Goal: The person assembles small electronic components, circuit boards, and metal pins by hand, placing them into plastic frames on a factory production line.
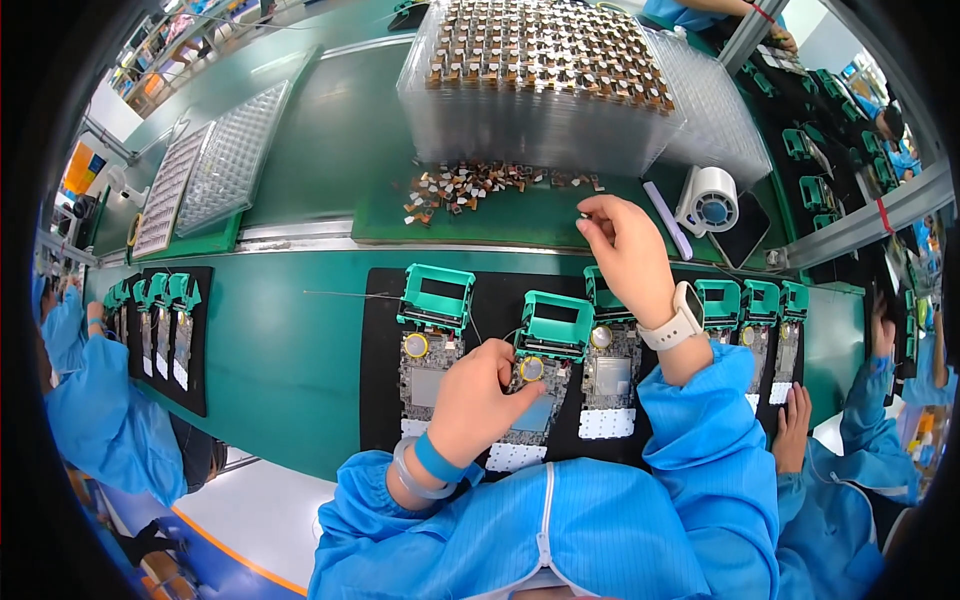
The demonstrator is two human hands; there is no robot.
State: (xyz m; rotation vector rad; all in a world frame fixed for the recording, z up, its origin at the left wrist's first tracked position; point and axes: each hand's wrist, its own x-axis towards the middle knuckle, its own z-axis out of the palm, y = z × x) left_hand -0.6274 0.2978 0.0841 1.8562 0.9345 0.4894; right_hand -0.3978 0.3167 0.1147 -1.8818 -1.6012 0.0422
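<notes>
My left hand (478,398) grips the edge of a circuit board (538,412) that carries a round coin cell (531,369) and a green plastic frame (556,322) at its far end. Thumb and fingers press close beside the coin cell. Raised over the bench, my right hand (628,238) pinches thumb and forefinger together; a tiny piece seems to show at the tips, too small to name. Just left of and beyond it lies a loose pile of small brown and white parts (470,187). Another board (608,376) lies right of the held one, its green frame partly behind my right wrist.
Tall stacked clear trays (540,125) stand at the back, the top one filled with small parts. A white fan (711,203), a lilac bar (667,220) and a dark phone (743,232) are at right. More boards line the black mat (378,365). Co-workers sit on both sides.
</notes>
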